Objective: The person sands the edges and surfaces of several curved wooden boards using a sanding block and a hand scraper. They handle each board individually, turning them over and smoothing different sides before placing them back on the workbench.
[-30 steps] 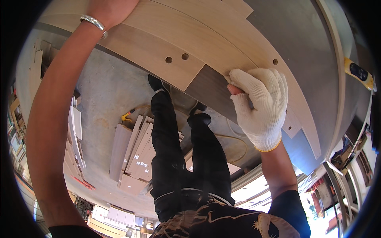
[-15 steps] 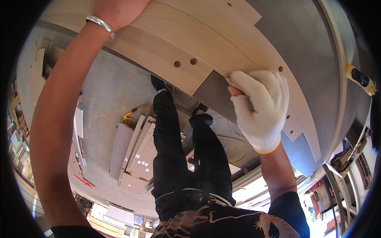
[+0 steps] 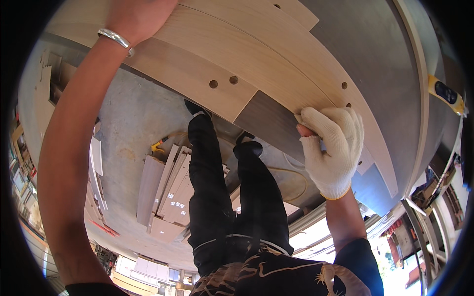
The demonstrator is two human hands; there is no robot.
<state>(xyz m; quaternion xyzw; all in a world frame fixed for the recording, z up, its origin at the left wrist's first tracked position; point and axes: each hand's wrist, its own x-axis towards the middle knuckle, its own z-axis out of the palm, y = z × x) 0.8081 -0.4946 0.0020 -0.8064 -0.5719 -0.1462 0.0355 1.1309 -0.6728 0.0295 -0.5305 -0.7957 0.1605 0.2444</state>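
Light wood-coloured boards (image 3: 276, 64) with round drilled holes lie side by side on a dark grey work surface (image 3: 264, 112). My left hand (image 3: 140, 19), bare and with a silver bangle at the wrist, rests over the boards at the top left; its fingers are cut off by the picture's edge. My right hand (image 3: 335, 143) wears a white knit glove with the thumb tip bare. Its fingers are curled in toward the thumb beside the near edge of the boards. Whatever they pinch, if anything, is hidden.
A yellow and black tool (image 3: 447, 95) sits beyond the pale rail at the right. On the floor by my legs lie stacked boards (image 3: 170, 197), a yellow air gun (image 3: 158, 144) and a hose (image 3: 291, 172). More boards (image 3: 97, 158) lean at the left.
My right hand has moved toward me and slightly right along the boards, its fingers still curled. My left hand has shifted a little left. The view has moved slightly.
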